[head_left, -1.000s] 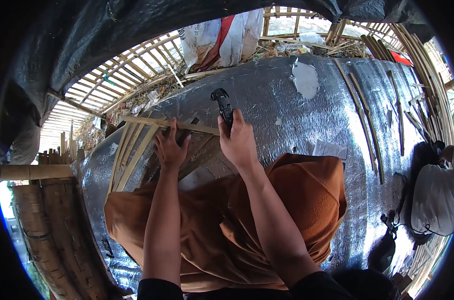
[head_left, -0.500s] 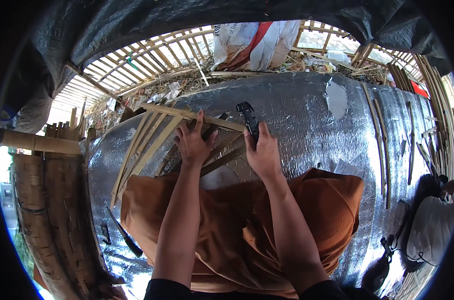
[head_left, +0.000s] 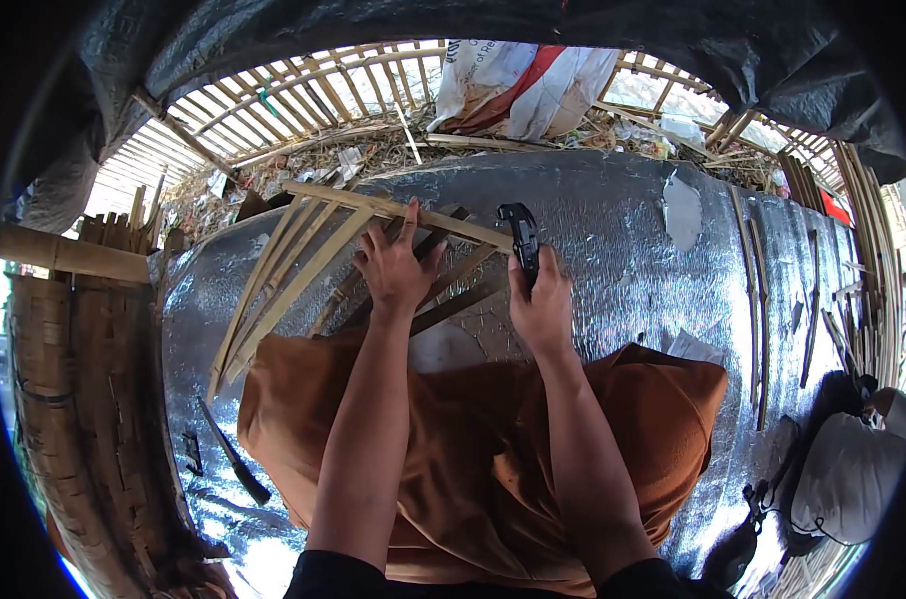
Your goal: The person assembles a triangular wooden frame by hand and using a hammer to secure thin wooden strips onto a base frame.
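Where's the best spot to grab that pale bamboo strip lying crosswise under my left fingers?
Probably the left end of the crosswise strip, pinched from the left. That end juts a little past the fanned strips, while fingers of your left hand cross its middle and the black tool in your right hand crowds its right end.

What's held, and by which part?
The right hand grips a black hammer-like tool by its handle; the left hand is spread over a bamboo strip, seemingly gripping nothing.
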Motion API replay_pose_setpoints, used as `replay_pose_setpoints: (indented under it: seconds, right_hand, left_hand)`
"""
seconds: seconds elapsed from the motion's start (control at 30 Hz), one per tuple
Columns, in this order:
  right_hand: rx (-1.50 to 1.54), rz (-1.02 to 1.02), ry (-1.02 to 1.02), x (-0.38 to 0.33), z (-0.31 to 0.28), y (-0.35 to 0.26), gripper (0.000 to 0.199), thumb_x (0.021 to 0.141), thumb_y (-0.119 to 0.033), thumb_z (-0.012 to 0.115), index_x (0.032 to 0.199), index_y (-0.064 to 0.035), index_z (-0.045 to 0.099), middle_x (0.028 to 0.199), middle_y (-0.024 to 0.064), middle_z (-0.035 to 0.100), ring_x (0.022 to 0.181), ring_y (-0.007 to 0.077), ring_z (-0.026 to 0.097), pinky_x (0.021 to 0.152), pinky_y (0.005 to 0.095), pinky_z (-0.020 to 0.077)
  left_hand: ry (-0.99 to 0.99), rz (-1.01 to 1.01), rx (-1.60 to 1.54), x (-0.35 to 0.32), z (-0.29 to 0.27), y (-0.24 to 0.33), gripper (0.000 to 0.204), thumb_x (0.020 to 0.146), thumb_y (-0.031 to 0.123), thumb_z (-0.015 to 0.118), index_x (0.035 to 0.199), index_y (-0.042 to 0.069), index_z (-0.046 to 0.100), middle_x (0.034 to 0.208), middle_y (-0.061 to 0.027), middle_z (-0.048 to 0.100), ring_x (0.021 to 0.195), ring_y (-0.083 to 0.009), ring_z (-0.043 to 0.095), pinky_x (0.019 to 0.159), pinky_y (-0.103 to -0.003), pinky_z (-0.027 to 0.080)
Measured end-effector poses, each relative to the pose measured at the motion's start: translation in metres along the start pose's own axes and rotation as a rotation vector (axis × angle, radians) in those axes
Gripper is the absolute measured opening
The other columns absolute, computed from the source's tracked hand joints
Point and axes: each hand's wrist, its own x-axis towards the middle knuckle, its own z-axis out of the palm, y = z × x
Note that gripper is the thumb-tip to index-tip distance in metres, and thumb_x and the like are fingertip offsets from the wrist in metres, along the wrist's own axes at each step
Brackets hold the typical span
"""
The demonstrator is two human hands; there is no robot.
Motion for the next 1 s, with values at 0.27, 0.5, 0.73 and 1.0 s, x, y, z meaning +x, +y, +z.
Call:
replay_pose_setpoints:
  seconds: [0.27, 0.5, 0.73, 1.0]
  right_hand:
    - [0.1, 0.053, 0.011, 0.002, 0.006, -0.002, 0.019, 0.099, -0.014, 0.065, 0.099, 0.0015, 0.054, 0.075, 0.0221, 0.061, 0.067, 0.0447, 0.064, 0.059, 0.0488, 0.0454]
    - [0.09, 0.087, 0.023, 0.0, 0.009, 0.009, 0.02, 0.1, -0.014, 0.064, 0.107, 0.0008, 0.053, 0.07, 0.0248, 0.062, 0.066, 0.0494, 0.064, 0.056, 0.0523, 0.0453]
    - [0.076, 0.1, 0.026, 0.002, 0.004, 0.005, 0.017, 0.1, -0.013, 0.063, 0.105, 0.0002, 0.054, 0.073, 0.0229, 0.064, 0.065, 0.0461, 0.065, 0.056, 0.0501, 0.0461]
    - [0.189, 0.203, 0.171, 0.005, 0.006, 0.014, 0.018, 0.101, -0.015, 0.063, 0.106, 0.0013, 0.055, 0.07, 0.0151, 0.062, 0.056, 0.0308, 0.062, 0.054, 0.0402, 0.0457]
  left_hand:
    - [0.065, 0.046, 0.057, -0.002, 0.012, 0.001, 0.086, 0.081, 0.053, 0.079, 0.157, 0.041, 0.041, 0.132, -0.0254, 0.046, 0.121, -0.0458, 0.049, 0.093, -0.064, 0.043]
    - [-0.008, 0.01, -0.036, 0.009, 0.008, 0.013, 0.086, 0.083, 0.053, 0.079, 0.158, 0.043, 0.038, 0.14, -0.0258, 0.043, 0.127, -0.0487, 0.045, 0.098, -0.068, 0.039]
    - [0.076, 0.011, -0.04, 0.017, -0.005, 0.019, 0.09, 0.081, 0.051, 0.08, 0.159, 0.042, 0.036, 0.134, -0.0254, 0.046, 0.12, -0.0452, 0.048, 0.093, -0.064, 0.041]
    - [0.003, -0.05, 0.002, 0.01, -0.006, 0.006, 0.087, 0.083, 0.053, 0.079, 0.158, 0.045, 0.037, 0.14, -0.0252, 0.044, 0.131, -0.0472, 0.044, 0.097, -0.068, 0.04]
